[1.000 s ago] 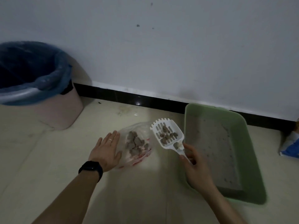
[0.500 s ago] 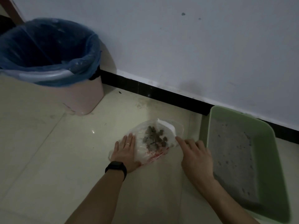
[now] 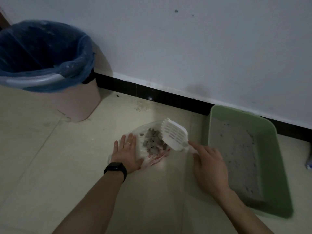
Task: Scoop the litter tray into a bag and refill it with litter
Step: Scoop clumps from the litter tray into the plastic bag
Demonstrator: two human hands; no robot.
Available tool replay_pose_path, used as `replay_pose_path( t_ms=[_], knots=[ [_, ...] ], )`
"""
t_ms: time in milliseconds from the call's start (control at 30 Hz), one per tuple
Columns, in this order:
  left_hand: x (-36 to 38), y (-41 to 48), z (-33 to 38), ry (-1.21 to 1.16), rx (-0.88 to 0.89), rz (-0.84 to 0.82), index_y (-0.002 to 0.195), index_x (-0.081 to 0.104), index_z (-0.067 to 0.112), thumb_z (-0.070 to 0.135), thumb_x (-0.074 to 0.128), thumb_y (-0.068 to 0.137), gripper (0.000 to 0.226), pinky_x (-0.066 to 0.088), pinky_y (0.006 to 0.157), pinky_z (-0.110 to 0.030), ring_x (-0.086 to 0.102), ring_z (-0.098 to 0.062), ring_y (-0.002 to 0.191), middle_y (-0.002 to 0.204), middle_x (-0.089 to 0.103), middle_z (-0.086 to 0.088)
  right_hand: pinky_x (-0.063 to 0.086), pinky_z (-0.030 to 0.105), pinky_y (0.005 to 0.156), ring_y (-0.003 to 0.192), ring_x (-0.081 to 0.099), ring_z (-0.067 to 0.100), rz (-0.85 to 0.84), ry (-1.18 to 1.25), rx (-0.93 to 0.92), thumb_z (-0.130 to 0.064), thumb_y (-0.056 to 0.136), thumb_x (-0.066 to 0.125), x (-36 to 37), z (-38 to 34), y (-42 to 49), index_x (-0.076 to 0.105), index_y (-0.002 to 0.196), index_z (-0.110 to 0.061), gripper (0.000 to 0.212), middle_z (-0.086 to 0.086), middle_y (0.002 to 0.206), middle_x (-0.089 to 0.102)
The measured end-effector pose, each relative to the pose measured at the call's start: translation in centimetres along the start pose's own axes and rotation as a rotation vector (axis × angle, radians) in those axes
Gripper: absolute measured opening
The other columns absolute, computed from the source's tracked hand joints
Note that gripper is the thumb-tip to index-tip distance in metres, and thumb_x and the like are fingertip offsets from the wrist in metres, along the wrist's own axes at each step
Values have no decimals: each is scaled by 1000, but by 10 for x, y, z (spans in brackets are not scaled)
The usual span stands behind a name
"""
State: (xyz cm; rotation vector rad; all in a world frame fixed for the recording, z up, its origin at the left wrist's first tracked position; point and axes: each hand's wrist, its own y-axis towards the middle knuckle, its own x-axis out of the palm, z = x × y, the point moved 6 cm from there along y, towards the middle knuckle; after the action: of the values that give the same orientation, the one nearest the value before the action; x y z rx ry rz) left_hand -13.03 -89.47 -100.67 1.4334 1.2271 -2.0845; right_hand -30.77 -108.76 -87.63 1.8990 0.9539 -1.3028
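A clear plastic bag (image 3: 143, 153) with red print lies on the floor tiles, holding a heap of grey litter clumps (image 3: 152, 142). My left hand (image 3: 125, 152) presses flat on the bag's left side, fingers straight. My right hand (image 3: 207, 163) grips the handle of a white slotted scoop (image 3: 173, 134), which is tipped face down over the clumps. To the right stands the green litter tray (image 3: 273, 144) with a thin layer of grey litter (image 3: 236, 159).
A pink bin (image 3: 79, 102) lined with a blue bag stands at the back left against the white wall (image 3: 185, 48). A blue and white packet (image 3: 309, 163) shows at the right edge. Some spilled grit (image 3: 141, 106) lies near the black skirting.
The scoop, loaded and level a second ago, has tipped over the bag and emptied its clumps onto the heap. My left hand stays flat on the bag. The view has shifted.
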Motion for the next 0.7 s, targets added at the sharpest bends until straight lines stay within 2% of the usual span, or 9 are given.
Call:
replay_pose_path(
  t_ms=[67,133,233,300,367,433,533,600,700],
  knots=[
    [-9,5,12,-23,34,45,154,-19,16,66,33,93,95,-6,121,-50,-19,-28,149,162,-23,-6,52,31,79,99,59,8,-38,275,183,-17,92,57,-11,24,-11,60,126,-37,39,-20,109,66],
    [-18,9,34,-89,88,99,155,-17,18,71,31,90,97,-6,122,-50,-17,-26,150,163,-20,-6,50,26,83,97,60,-6,-38,497,369,-25,93,61,-23,53,-24,63,118,-43,31,-31,103,65],
    [-30,9,83,-152,199,169,156,-12,19,77,26,88,98,-6,122,-47,-14,-23,151,163,-17,-2,52,28,81,92,65,0,45,569,595,-38,86,68,-49,105,-48,71,104,-38,18,-21,96,71],
    [-35,5,120,-139,279,212,157,-10,20,70,29,93,90,-6,122,-46,-14,-20,151,164,-16,-1,50,29,78,89,66,8,63,435,682,-45,85,66,-71,142,-62,71,95,-39,12,-18,91,71],
    [-36,1,156,-150,356,209,157,-11,21,66,31,95,87,-8,121,-42,-14,-17,150,163,-17,3,51,31,76,89,66,18,-14,139,710,-51,85,60,-91,177,-75,69,94,-42,16,-11,90,71],
    [-32,-2,188,-149,415,178,156,-12,21,62,30,97,84,-7,121,-41,-15,-16,150,163,-17,4,52,32,75,92,65,25,-132,-208,685,-43,85,54,-106,205,-83,70,103,-39,24,-2,95,73],
    [-27,-3,224,-108,447,126,156,-13,17,55,28,100,79,-3,122,-42,-13,-17,151,164,-16,0,46,29,73,95,61,21,-315,-591,633,-35,82,50,-114,232,-85,68,108,-35,31,-5,98,70],
    [-24,-3,242,-112,446,108,156,-12,14,50,29,101,77,-1,122,-43,-11,-18,151,164,-14,-2,41,28,76,99,58,19,-388,-688,635,-36,83,48,-116,242,-86,68,106,-31,31,-7,100,69],
    [-21,-3,264,-133,432,119,155,-13,12,44,30,103,75,1,122,-43,-8,-18,152,164,-12,-5,40,31,83,105,56,20,-426,-708,656,-35,85,47,-113,254,-89,68,104,-25,30,-3,105,68]
  ],
)
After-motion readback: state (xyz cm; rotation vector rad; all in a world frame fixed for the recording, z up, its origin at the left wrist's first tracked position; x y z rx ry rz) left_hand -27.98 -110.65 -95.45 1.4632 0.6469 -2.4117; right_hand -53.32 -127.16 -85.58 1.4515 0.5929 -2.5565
